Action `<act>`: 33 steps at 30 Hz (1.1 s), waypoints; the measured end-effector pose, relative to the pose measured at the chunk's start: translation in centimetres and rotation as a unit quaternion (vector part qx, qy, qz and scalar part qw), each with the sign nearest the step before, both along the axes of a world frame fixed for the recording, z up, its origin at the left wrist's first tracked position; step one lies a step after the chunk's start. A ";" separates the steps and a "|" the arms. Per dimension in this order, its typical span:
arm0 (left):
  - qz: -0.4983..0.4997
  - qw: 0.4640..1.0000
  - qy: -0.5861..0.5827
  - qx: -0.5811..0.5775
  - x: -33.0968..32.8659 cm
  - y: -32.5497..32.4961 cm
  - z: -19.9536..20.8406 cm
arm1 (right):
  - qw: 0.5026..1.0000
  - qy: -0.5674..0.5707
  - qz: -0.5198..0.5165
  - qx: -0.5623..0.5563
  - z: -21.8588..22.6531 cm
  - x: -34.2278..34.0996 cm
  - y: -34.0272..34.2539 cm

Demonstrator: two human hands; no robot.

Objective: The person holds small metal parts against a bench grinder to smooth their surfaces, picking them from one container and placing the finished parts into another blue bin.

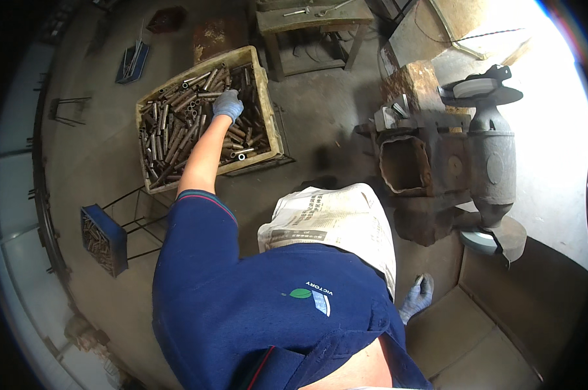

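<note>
Fingers (231, 116) curled down among tubes (177, 133)

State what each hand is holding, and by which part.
Left hand is down among the metal tubes in the crate; whether it grips one cannot be told. Right hand rests by the thigh; any hold cannot be told.

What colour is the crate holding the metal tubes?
Dirty yellowish tan; the crate shows best in the head view.

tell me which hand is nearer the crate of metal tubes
Left. The left hand is down in the crate, on the metal tubes; the right hand hangs far away, by the person's side.
</note>
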State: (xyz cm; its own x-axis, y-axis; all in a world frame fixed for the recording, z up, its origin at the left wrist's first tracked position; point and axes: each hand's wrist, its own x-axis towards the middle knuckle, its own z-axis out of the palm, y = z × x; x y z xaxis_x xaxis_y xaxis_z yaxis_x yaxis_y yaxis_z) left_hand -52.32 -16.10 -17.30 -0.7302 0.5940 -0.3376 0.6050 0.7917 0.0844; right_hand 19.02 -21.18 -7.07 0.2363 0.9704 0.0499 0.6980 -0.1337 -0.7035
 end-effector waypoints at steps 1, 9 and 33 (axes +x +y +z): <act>0.018 1.000 0.004 -0.005 0.2 0.6 -0.2 | 1.000 0.023 -0.006 -0.006 0.2 -0.4 -0.1; 0.053 0.994 -0.098 -0.012 -3.6 0.4 -3.5 | 1.000 0.017 0.015 -0.016 0.8 -1.6 -1.0; -0.193 0.431 -0.881 0.025 38.5 11.2 18.3 | 0.937 0.130 0.246 0.212 10.8 -13.4 8.6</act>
